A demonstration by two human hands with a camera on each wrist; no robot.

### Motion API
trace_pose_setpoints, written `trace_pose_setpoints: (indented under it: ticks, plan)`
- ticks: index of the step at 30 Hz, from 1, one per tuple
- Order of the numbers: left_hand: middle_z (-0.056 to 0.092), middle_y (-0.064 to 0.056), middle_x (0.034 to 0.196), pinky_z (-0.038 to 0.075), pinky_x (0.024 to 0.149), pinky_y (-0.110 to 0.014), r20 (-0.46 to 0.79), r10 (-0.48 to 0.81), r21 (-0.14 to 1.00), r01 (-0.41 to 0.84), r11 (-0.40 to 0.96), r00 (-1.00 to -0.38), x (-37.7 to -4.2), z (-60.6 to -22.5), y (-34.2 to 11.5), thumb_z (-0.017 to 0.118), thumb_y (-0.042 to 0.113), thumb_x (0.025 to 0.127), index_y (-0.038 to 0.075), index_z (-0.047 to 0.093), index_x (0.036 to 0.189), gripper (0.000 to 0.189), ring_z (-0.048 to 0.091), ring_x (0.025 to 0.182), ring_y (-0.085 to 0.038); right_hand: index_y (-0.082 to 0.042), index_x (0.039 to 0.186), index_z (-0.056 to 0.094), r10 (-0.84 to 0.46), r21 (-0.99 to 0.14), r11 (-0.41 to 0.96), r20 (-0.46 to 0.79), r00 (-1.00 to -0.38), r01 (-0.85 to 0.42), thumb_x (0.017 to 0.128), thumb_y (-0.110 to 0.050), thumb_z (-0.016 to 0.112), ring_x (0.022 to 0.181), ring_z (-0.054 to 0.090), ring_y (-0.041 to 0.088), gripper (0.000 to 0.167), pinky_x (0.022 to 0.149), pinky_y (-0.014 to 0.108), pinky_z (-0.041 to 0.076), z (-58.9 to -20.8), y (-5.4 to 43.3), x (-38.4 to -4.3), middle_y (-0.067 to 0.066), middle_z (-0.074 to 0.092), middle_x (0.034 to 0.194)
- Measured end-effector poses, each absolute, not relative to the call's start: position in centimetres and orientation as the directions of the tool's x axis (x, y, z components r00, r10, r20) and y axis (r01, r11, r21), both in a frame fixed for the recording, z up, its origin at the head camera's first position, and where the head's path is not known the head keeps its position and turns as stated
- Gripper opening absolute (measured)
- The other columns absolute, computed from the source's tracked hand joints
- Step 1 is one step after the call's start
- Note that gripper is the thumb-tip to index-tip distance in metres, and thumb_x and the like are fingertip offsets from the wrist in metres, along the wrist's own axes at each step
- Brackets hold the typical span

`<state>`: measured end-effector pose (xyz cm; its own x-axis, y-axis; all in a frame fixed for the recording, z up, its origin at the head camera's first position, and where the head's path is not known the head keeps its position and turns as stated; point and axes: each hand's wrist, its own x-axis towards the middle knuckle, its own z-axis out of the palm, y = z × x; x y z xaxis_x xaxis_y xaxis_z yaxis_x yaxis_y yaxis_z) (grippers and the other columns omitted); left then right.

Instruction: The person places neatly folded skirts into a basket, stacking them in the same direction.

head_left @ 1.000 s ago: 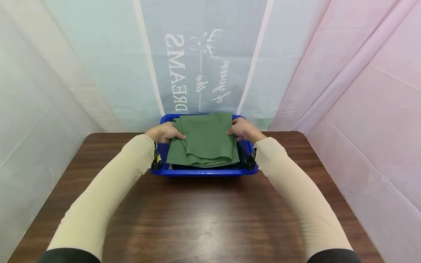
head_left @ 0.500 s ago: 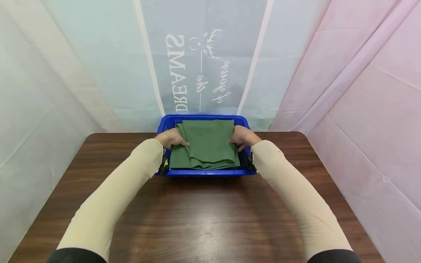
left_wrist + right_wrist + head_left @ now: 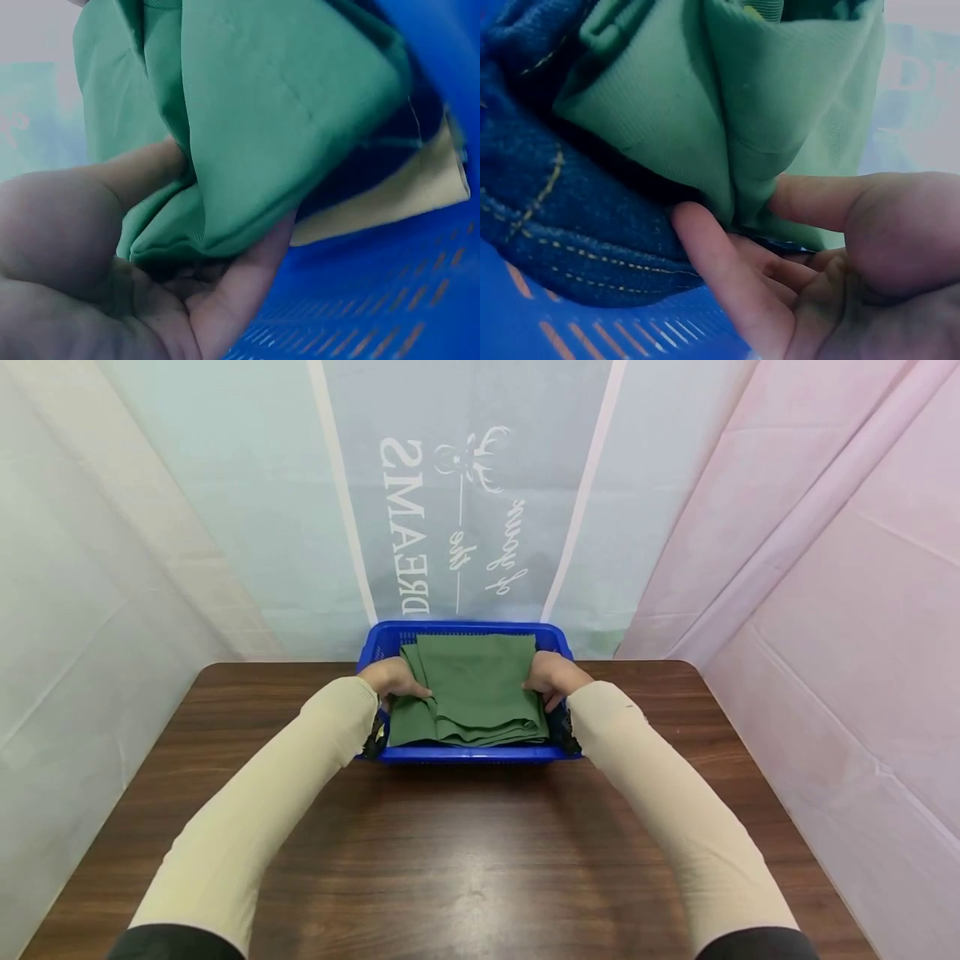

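A folded green cloth garment point(image 3: 480, 681) lies inside a blue plastic basket point(image 3: 472, 754) at the back of the table. My left hand point(image 3: 396, 677) grips its left side, thumb on top and fingers tucked beneath, as the left wrist view shows of the green cloth point(image 3: 277, 112). At the opposite side my right hand point(image 3: 553, 676) pinches the layers between thumb and fingers. Under the green cloth in the right wrist view lies dark blue denim point(image 3: 577, 217) with yellow stitching. A beige cloth point(image 3: 397, 195) shows below the green one in the left wrist view.
The basket stands on a brown wood-grain table point(image 3: 465, 843), its far rim close to a printed cloth backdrop point(image 3: 480, 527). Pale cloth walls point(image 3: 847, 610) rise along both sides of the table. Perforated basket walls point(image 3: 360, 300) surround the hands.
Both hands have lowered the green garment into the basket, bringing it slightly nearer. During the last half second there is hardly any movement, and both hands keep their hold.
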<state>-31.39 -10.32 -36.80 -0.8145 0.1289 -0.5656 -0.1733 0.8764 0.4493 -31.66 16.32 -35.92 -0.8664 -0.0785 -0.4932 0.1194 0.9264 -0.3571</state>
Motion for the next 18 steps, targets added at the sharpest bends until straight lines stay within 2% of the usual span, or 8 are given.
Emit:
trace_pose_setpoints:
  ticks: [8, 11, 14, 18]
  plan:
    - [0.051, -0.030, 0.141, 0.062, 0.079, -0.038, -0.584, 0.180, 0.520, -0.194, 0.832, -0.791, -31.0, -35.4, -11.4, 0.064, 0.034, 0.101, -0.008, 0.040, 0.146, 0.066, 0.058, 0.122, -0.041, 0.010, 0.115, 0.060, -0.160, -0.457, 0.886, -0.450, -0.878, 0.073, 0.107, -0.022, 0.054, 0.082, 0.073, 0.030, 0.033, 0.068, 0.035, 0.063, -34.5, 17.7, -31.0, 0.024, 0.066, 0.100]
    - [0.046, -0.029, 0.146, 0.060, 0.086, -0.040, -0.565, 0.221, 0.540, -0.154, 0.828, -0.795, -31.1, -34.2, -12.1, 0.060, 0.033, 0.103, -0.008, 0.036, 0.150, 0.067, 0.056, 0.125, -0.041, 0.014, 0.123, 0.059, -0.184, -0.514, 0.855, -0.422, -0.888, 0.067, 0.107, -0.021, 0.052, 0.089, 0.072, 0.033, 0.039, 0.074, 0.037, 0.063, -33.5, 18.6, -31.0, 0.028, 0.067, 0.109]
    - [0.042, -0.029, 0.150, 0.057, 0.092, -0.046, -0.512, 0.284, 0.592, -0.093, 0.800, -0.811, -31.4, -32.9, -13.4, 0.056, 0.031, 0.105, -0.010, 0.034, 0.151, 0.066, 0.054, 0.127, -0.042, 0.015, 0.136, 0.050, -0.201, -0.569, 0.819, -0.393, -0.897, 0.066, 0.108, -0.020, 0.050, 0.100, 0.070, 0.038, 0.044, 0.080, 0.040, 0.062, -32.5, 19.8, -31.2, 0.032, 0.064, 0.118]
    - [0.051, -0.031, 0.139, 0.059, 0.086, -0.044, -0.375, 0.331, 0.663, -0.002, 0.749, -0.866, -31.6, -31.5, -16.2, 0.054, 0.027, 0.106, -0.012, 0.040, 0.145, 0.057, 0.058, 0.118, -0.039, 0.014, 0.138, 0.046, -0.187, -0.623, 0.779, -0.337, -0.923, 0.070, 0.109, -0.019, 0.048, 0.104, 0.067, 0.039, 0.045, 0.082, 0.042, 0.061, -31.3, 21.7, -31.5, 0.029, 0.063, 0.115]
